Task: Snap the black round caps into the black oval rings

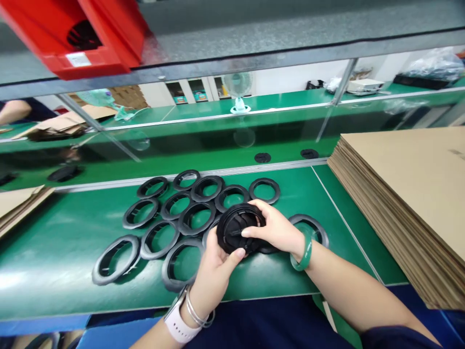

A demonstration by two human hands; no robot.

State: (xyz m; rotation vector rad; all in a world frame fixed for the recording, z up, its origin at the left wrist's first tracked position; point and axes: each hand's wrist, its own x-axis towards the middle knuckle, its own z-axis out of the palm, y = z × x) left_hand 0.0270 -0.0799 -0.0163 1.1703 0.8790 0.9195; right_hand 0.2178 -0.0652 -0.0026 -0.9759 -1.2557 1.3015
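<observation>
Both my hands hold one round black plastic part [238,228] just above the green table [65,242]. My left hand [214,271] grips it from below, thumb pressed on its front face. My right hand [274,228] wraps over its right side, fingers curled on the rim. Several black plastic rings [196,215] lie flat on the table behind and to the left of the held part, and one ring [312,225] lies under my right wrist.
A tall stack of flat cardboard sheets [410,194] fills the right side. More cardboard [18,203] lies at the left edge. A red bin [90,39] sits on the shelf overhead. A small fan [238,92] stands on the far bench, and a person's arm [14,109] shows far left.
</observation>
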